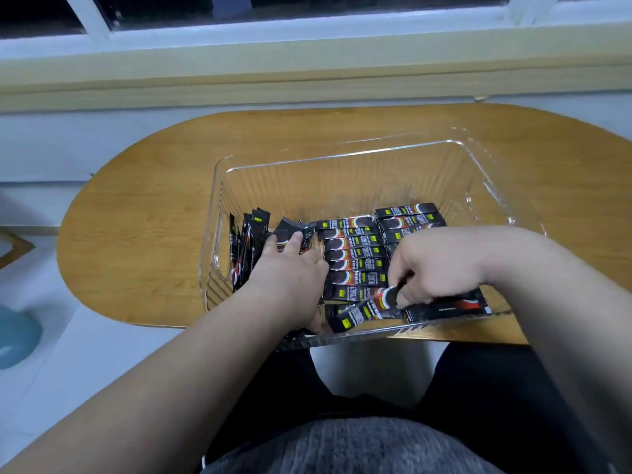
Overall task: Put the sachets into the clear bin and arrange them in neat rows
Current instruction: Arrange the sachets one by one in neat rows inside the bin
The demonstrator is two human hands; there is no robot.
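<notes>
The clear bin (342, 155) is set at the near edge of the table (154, 200), and sachets (355, 278) are laid flat inside it in a middle row (352, 241) and a second row (407, 213) by the right wall. An upright bundle (246, 241) is pressed against the left wall by the flat fingers of the left hand (290, 271), seemingly to keep it from toppling onto the rows. A slanted sachet (362, 313) at the near wall is pinched by the curled fingers of the right hand (441, 265), probably to be squared up with the middle row.
</notes>
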